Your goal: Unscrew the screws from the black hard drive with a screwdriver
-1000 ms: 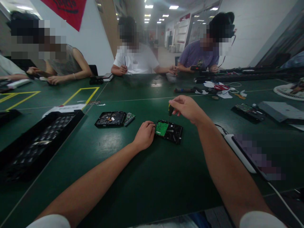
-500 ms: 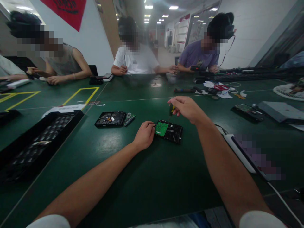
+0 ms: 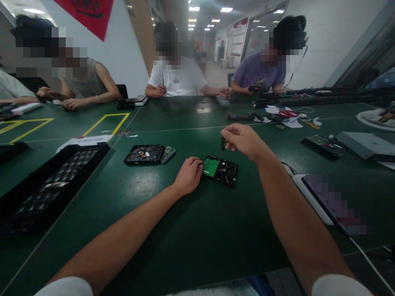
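Note:
A hard drive [image 3: 227, 172] lies on the green table with its green circuit board facing up. My left hand [image 3: 189, 174] grips the drive's left edge, fingers closed on it. My right hand [image 3: 242, 142] is closed round the handle of a screwdriver [image 3: 222, 143]. The screwdriver stands nearly upright, its thin shaft reaching down to the drive near the edge of the green board; whether the tip sits in a screw is too small to tell. Left of my left hand lies a second hard drive [image 3: 144, 155], with a loose circuit board [image 3: 168, 154] beside it.
A long black tray [image 3: 58, 181] stands at the left. On the right are another drive [image 3: 322, 146], a grey metal box [image 3: 367, 144] and a phone [image 3: 333, 205] on a white block with a cable. Several people sit across the table [image 3: 185, 238].
The screwdriver handle has turned slightly in my right hand's fingers. My left hand and the hard drive hold their place; the whole view has shifted very slightly.

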Available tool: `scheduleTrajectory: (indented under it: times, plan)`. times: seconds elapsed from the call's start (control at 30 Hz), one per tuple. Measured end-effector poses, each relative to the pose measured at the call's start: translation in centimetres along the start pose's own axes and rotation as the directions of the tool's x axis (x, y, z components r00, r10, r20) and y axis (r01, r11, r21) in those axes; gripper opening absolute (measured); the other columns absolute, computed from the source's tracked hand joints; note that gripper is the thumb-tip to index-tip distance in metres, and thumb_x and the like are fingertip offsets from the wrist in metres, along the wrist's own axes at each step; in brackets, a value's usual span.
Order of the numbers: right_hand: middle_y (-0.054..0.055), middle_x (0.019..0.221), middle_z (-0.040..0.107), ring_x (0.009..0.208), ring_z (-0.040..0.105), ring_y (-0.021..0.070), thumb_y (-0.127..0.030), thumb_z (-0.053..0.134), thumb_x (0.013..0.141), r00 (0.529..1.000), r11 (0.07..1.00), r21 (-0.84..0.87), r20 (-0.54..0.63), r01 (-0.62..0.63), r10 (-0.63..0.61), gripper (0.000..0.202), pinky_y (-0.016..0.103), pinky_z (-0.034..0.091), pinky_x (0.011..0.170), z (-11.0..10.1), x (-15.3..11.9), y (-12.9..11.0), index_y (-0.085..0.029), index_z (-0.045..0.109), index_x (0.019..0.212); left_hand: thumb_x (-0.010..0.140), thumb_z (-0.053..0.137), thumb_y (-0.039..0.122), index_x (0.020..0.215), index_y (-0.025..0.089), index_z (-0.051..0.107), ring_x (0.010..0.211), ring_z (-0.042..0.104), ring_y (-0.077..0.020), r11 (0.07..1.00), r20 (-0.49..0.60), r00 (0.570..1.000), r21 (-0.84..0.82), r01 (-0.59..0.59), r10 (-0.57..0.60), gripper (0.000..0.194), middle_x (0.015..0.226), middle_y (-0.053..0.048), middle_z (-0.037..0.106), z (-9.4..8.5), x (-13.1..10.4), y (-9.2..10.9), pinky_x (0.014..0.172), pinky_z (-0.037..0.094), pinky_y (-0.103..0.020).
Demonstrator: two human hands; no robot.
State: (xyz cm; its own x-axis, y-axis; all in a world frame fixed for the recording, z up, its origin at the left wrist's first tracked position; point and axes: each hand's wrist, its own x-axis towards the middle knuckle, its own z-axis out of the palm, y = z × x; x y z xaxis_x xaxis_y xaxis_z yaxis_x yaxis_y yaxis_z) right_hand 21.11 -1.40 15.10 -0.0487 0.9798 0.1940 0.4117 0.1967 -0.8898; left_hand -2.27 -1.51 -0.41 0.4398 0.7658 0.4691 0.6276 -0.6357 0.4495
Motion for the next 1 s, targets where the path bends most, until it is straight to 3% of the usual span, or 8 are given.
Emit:
scheduleTrajectory:
  times: [0.13, 0.4, 0.63, 0.83, 1.0]
  plan:
    - [0.005, 0.083, 0.074, 0.056, 0.065, 0.0108, -0.038, 0.081, 0.09, 0.999, 0.998, -0.056, -0.035, 0.002, -0.004, 0.025, 0.02, 0.045, 0.042, -0.07, -0.04, 0.12, -0.018, 0.066, 0.09, 0.105, 0.048, 0.032, 0.121, 0.016, 0.068, 0.122, 0.06, -0.0291, 1.0, -0.007, 1.0, 0.015, 0.005, -0.005, 0.03, 0.123, -0.015, 0.064, 0.01, -0.03, 0.1, 0.108, 0.053, -0.051]
    - [0.002, 0.072, 0.07, 0.054, 0.064, 0.0109, -0.025, 0.065, 0.1, 1.0, 1.0, 0.028, -0.005, -0.006, 0.006, 0.008, 0.02, 0.049, 0.048, 0.08, 0.27, 0.37, -0.018, 0.069, 0.098, 0.106, 0.046, 0.032, 0.116, 0.015, 0.071, 0.12, 0.061, -0.0291, 1.0, 0.005, 1.0, 0.024, 0.009, -0.01, 0.032, 0.122, -0.016, 0.065, 0.01, 0.06, 0.2, 0.108, 0.052, -0.052]
    - [0.0, 0.069, 0.067, 0.055, 0.062, 0.01, -0.034, 0.064, 0.102, 0.999, 0.999, 0.048, 0.038, -0.007, 0.006, 0.019, 0.019, 0.046, 0.047, -0.01, 0.35, 0.48, -0.019, 0.073, 0.095, 0.105, 0.048, 0.031, 0.117, 0.016, 0.071, 0.121, 0.06, -0.0288, 1.0, -0.002, 1.0, 0.02, 0.009, -0.009, 0.03, 0.123, -0.015, 0.064, 0.05, 0.02, 0.11, 0.108, 0.053, -0.051]
    - [0.003, 0.077, 0.071, 0.055, 0.062, 0.0107, -0.033, 0.071, 0.097, 1.0, 1.0, 0.002, -0.002, 0.007, -0.007, 0.017, 0.02, 0.044, 0.043, -0.15, 0.19, 0.47, -0.018, 0.067, 0.09, 0.105, 0.048, 0.031, 0.117, 0.015, 0.07, 0.121, 0.06, -0.0295, 1.0, 0.009, 1.0, 0.022, 0.018, -0.019, 0.03, 0.123, -0.016, 0.064, -0.02, 0.01, 0.22, 0.108, 0.052, -0.052]
    - [0.002, 0.073, 0.069, 0.055, 0.063, 0.0111, -0.029, 0.066, 0.101, 1.0, 1.0, 0.002, 0.006, 0.007, -0.007, 0.013, 0.02, 0.046, 0.044, -0.17, 0.21, 0.35, -0.019, 0.067, 0.093, 0.104, 0.049, 0.031, 0.116, 0.015, 0.07, 0.121, 0.06, -0.0293, 1.0, 0.009, 1.0, 0.018, 0.02, -0.02, 0.028, 0.123, -0.016, 0.063, -0.05, 0.0, 0.18, 0.108, 0.052, -0.051]
